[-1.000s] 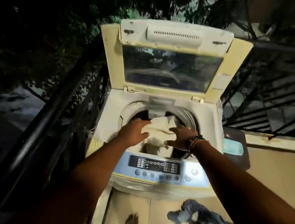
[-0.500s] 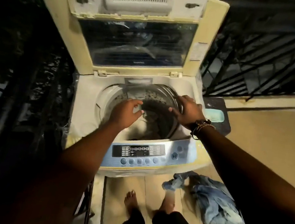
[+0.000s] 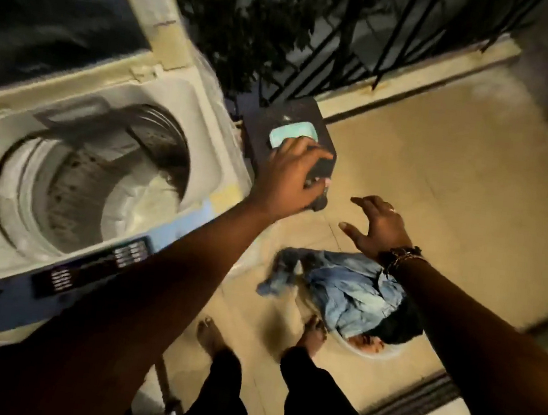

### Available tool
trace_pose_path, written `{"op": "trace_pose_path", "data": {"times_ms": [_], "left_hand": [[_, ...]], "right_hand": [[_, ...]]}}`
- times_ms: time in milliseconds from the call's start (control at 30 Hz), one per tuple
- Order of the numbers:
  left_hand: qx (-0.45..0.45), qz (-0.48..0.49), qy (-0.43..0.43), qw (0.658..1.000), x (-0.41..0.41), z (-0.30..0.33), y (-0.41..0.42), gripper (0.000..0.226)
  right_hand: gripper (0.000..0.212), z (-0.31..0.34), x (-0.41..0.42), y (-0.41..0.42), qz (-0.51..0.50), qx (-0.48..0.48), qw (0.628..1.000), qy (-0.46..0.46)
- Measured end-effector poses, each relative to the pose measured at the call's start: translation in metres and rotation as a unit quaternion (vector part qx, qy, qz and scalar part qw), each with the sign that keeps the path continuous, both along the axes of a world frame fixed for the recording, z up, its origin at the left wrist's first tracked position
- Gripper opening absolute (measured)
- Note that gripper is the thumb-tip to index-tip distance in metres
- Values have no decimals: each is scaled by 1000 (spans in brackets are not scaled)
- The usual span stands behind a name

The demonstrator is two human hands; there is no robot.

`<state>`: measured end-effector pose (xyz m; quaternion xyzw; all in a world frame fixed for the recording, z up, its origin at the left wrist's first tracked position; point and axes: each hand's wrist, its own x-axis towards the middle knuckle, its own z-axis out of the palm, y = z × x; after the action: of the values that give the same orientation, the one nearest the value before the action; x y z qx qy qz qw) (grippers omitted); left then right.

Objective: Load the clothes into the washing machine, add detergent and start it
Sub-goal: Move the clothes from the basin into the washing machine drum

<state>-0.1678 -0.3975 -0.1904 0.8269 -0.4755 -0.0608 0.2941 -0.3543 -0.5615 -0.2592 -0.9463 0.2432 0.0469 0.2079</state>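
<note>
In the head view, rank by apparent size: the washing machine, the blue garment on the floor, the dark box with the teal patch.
1. washing machine, by far.
2. blue garment.
3. dark box, partly hidden by the left hand; close to the garment, so unsure.

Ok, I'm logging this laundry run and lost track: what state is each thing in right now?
Washing machine lid: raised open.
Drum: pale cloth inside.
Blue clothes: heaped on the floor, not loaded.
Dark box: beside the machine, under the left hand.
Left hand: over the box, grip unclear.
Right hand: open, empty.
</note>
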Motion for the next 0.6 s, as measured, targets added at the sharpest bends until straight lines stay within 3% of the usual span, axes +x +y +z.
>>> {"op": "trace_pose_path", "data": {"times_ms": [167,333,467,600], "left_hand": [[167,-60,74,981,-85,-128,-65,61],[301,-97,101,943,-141,-260,-81,99],[389,-150,109,902,-176,-359,-98,133],[428,-210,79,876,-181,-419,-122,159]], "right_hand": [[76,-101,-105,-47,5,46,995,84],[93,-191,-164,-74,11,57,990,128],[117,-271,-192,-87,0,55,973,225],[143,-333,-182,-93,18,53,957,284]]}}
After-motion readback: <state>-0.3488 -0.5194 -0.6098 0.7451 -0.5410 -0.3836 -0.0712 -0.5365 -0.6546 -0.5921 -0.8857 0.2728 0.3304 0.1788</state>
